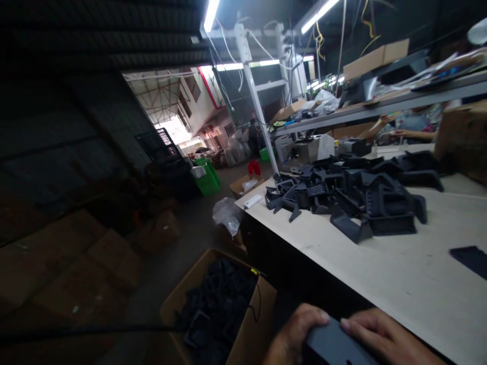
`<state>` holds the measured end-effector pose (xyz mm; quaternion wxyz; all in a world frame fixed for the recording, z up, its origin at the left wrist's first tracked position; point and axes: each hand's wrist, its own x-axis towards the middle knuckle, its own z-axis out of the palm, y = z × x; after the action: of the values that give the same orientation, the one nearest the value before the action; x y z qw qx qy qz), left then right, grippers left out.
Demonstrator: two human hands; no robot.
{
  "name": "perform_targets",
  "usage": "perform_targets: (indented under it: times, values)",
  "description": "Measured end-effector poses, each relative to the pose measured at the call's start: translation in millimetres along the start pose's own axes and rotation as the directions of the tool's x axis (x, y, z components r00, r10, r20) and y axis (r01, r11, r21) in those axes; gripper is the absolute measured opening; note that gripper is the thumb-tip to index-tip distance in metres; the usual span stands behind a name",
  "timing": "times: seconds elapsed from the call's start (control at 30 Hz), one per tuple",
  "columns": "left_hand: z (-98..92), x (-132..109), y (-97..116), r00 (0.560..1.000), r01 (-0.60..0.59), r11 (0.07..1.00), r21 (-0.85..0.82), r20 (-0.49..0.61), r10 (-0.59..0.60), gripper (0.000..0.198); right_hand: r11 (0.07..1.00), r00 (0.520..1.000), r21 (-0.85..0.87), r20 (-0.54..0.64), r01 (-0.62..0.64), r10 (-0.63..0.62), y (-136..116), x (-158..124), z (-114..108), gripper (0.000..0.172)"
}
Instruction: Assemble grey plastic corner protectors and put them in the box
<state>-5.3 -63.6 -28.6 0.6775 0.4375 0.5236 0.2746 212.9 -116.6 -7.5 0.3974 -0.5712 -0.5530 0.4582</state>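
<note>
Low in the view, my left hand is closed on the left side of a dark grey plastic part. From the other side my right hand grips the same part, its thumb pressed on the top edge. The part's lower end runs out of the picture. Both hands are in front of the table edge. A heap of black plastic parts lies on the white table, and one flat dark piece rests apart at the right.
Below the table's left side, a cardboard box holds many dark parts. A small white object lies at the table corner. Stacked cartons stand at the left. A loaded shelf runs above the table's back, with another person's arm beyond.
</note>
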Motion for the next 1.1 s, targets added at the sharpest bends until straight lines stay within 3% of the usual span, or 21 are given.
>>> perform_targets:
  times: [0.07, 0.13, 0.2, 0.3, 0.37, 0.47, 0.53, 0.63, 0.7, 0.8, 0.87, 0.93, 1.0, 1.1]
  values:
    - [-0.5, 0.4, -4.7, 1.0, -0.022, 0.999, -0.043, 0.001, 0.022, 0.044, 1.0, 0.993, -0.013, 0.117, -0.01, 0.011, -1.3, 8.0, -2.6, 0.071]
    - [-1.4, 2.0, -4.2, 0.997, -0.066, 0.994, -0.085, -0.035, 0.064, 0.049, 0.999, 0.988, -0.029, 0.152, 0.04, -0.035, -7.8, 15.9, -10.7, 0.068]
    - [-3.8, 5.3, 2.4, 0.983, -0.145, 0.978, -0.148, -0.134, 0.125, 0.057, 0.991, 0.995, -0.08, 0.022, 0.104, -0.102, -15.9, 22.8, -23.3, 0.062]
    - [-7.5, 10.1, 19.2, 0.908, -0.324, 0.913, -0.248, -0.353, 0.226, 0.059, 0.984, 0.951, -0.161, -0.285, 0.079, -0.123, -24.8, 28.1, -42.0, 0.06]
    - [-6.6, 10.1, 29.4, 0.858, -0.428, 0.872, -0.238, -0.408, 0.31, 0.048, 0.993, 0.952, -0.11, -0.298, 0.041, -0.072, -28.2, 27.6, -45.9, 0.06]
    - [0.9, 2.9, 37.2, 0.846, -0.509, 0.846, -0.162, -0.277, 0.455, 0.039, 0.983, 0.997, 0.181, -0.054, -0.035, 0.046, -30.3, 25.0, -33.7, 0.06]
    - [5.2, -4.1, 38.3, 0.864, -0.503, 0.859, -0.095, -0.088, 0.496, 0.036, 0.901, 0.989, 0.409, 0.089, -0.142, 0.116, -28.8, 25.0, -20.7, 0.058]
    - [4.0, -8.0, 37.4, 0.869, -0.467, 0.884, -0.011, 0.177, 0.461, 0.03, 0.778, 0.985, 0.603, 0.095, -0.174, 0.147, -24.1, 23.4, -9.4, 0.052]
    - [1.7, -2.9, 35.1, 0.885, -0.439, 0.898, -0.011, 0.168, 0.434, 0.037, 0.782, 0.992, 0.61, 0.078, -0.128, 0.102, -22.7, 18.0, -9.2, 0.047]
    - [6.0, 11.6, 31.1, 0.95, -0.305, 0.939, -0.162, 0.015, 0.311, 0.051, 0.865, 0.986, 0.495, 0.164, -0.086, 0.004, -22.7, 7.5, -10.2, 0.042]
    - [15.8, 20.5, 29.7, 0.977, -0.123, 0.928, -0.351, 0.122, 0.176, 0.058, 0.907, 0.969, 0.413, 0.247, -0.083, -0.024, -21.7, 2.9, -5.8, 0.041]
    - [29.9, 25.1, 29.2, 0.95, 0.022, 0.866, -0.5, 0.28, 0.137, 0.054, 0.925, 0.965, 0.37, 0.262, -0.084, -0.017, -19.1, 0.3, 3.5, 0.042]
    - [45.1, 24.2, 28.6, 0.947, 0.044, 0.801, -0.597, 0.281, 0.157, 0.041, 0.927, 0.983, 0.369, 0.183, -0.064, -0.004, -15.6, -1.8, 14.7, 0.043]
    - [62.1, 15.4, 27.8, 0.976, -0.042, 0.763, -0.646, 0.136, 0.169, 0.028, 0.935, 1.0, 0.354, 0.004, 0.021, -0.025, -11.2, -5.7, 27.6, 0.042]
